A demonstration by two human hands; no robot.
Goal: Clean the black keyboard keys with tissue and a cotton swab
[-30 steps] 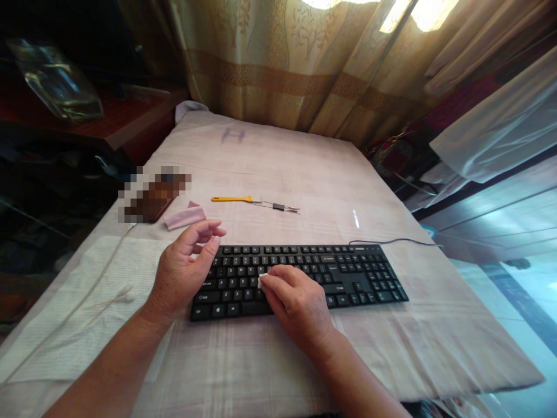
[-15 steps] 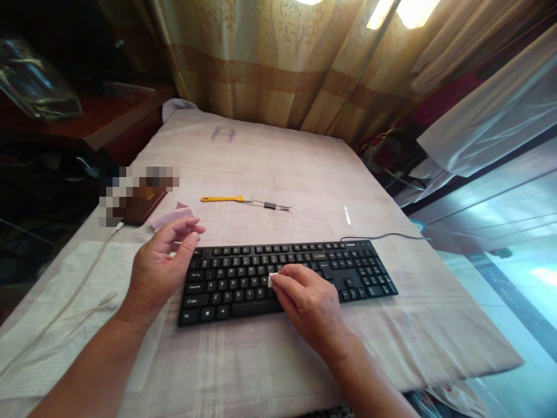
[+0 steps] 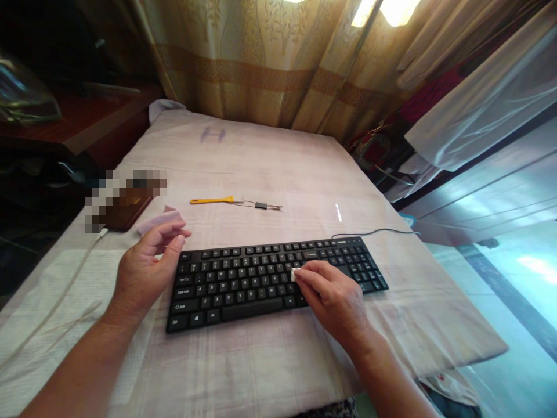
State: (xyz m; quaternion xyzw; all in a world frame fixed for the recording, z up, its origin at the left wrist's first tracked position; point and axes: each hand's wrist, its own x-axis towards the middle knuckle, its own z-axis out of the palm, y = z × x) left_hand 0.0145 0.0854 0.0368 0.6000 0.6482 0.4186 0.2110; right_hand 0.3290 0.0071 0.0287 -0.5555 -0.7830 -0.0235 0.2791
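Note:
A black keyboard [image 3: 243,284] lies across the near half of the cloth-covered table, its cable leaving from the back right. Pinched between the fingertips of my right hand [image 3: 333,293] is a small white piece [image 3: 295,274], held at the letter keys right of the middle. My left hand [image 3: 145,270] is at the keyboard's left end, thumb and fingers apart, with nothing in it. Just behind its fingers is a pink cloth [image 3: 160,219].
Behind the keyboard lie a yellow-handled brush [image 3: 213,201] and a wire tool with a dark band [image 3: 261,205]. A dark red phone-like object [image 3: 130,210] with a white cable is at the left. White textured cloth [image 3: 73,284] lies under my left forearm.
My right hand has moved right along the keys with the white piece. The whole view has shifted slightly, while my left hand stays by the keyboard's left end.

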